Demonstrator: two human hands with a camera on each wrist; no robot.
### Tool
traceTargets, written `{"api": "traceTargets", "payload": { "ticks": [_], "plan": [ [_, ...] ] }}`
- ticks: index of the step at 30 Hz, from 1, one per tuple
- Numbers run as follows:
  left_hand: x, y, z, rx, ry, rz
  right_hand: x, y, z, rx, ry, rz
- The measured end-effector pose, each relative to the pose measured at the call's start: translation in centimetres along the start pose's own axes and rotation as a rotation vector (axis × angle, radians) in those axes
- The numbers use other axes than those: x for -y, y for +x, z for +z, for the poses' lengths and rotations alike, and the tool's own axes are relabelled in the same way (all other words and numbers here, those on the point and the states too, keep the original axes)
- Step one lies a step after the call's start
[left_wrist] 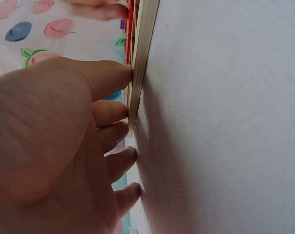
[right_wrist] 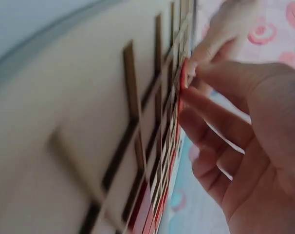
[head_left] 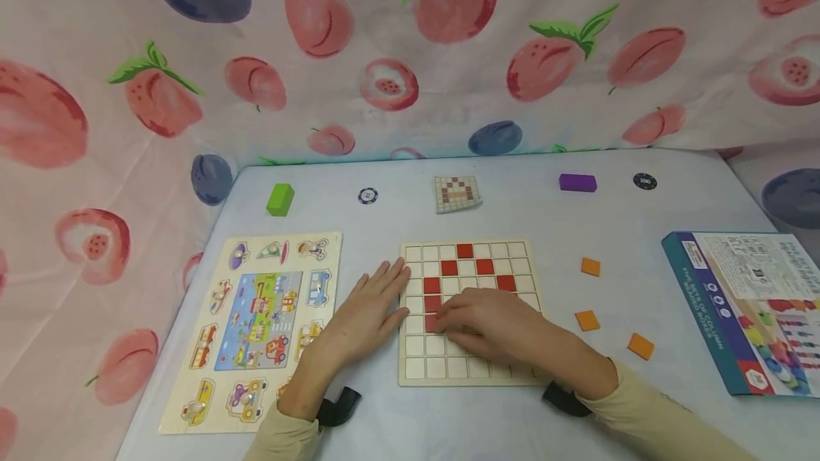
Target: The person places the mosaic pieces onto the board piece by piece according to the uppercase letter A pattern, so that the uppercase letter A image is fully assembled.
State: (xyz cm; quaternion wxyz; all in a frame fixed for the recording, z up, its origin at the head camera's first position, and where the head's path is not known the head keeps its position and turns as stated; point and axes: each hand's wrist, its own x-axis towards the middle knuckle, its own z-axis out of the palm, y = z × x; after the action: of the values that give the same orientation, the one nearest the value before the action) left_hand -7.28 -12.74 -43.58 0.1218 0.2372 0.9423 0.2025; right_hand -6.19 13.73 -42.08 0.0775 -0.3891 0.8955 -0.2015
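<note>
Cream sleeves lie closest, each leading up to a hand on the pale blue-grey table (head_left: pixel 576 233). Under the right hand (head_left: pixel 496 326) sits the square wooden grid board (head_left: pixel 470 368), with several red square tiles set in its cells. That hand's fingers (right_wrist: pixel 206 105) curl down and pinch 1 red square tile (head_left: pixel 431 323) at a cell near the board's left side. The left hand (head_left: pixel 365 315) rests flat, its straight fingers (left_wrist: pixel 111 75) close together, tips touching the board's left edge. Left of those fingers lies the wooden vehicle peg puzzle (head_left: pixel 256 326). Well to the right of the right hand's fingers lies the blue boxed game (head_left: pixel 743 308), and between it and the board lie 3 loose orange square tiles (head_left: pixel 586 320). Beyond both sets of fingertips, toward the fruit-print curtain (head_left: pixel 410 48), sit a small pattern card (head_left: pixel 457 193), a green block (head_left: pixel 280 199), a purple block (head_left: pixel 577 182) and 2 dark round chips (head_left: pixel 368 195)
</note>
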Motion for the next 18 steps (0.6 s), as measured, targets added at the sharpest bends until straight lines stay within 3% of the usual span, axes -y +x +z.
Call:
{"api": "traceTargets", "payload": {
  "ticks": [3,7,11,18],
  "plan": [
    [0.0,0.0,0.1,0.001,0.005,0.001,-1.0,-1.5,-0.7,0.010,0.044,0.018],
    [0.0,0.1,0.1,0.000,0.005,0.002,-2.9,-3.8,-1.7,-0.097,0.027,0.073],
    [-0.1,0.1,0.1,0.003,0.001,0.001,-5.0,-6.2,-2.9,-0.179,-0.010,0.230],
    [-0.1,0.0,0.0,0.009,0.004,0.000,-9.1,-10.1,-5.2,-0.200,-0.095,0.551]
  ]
}}
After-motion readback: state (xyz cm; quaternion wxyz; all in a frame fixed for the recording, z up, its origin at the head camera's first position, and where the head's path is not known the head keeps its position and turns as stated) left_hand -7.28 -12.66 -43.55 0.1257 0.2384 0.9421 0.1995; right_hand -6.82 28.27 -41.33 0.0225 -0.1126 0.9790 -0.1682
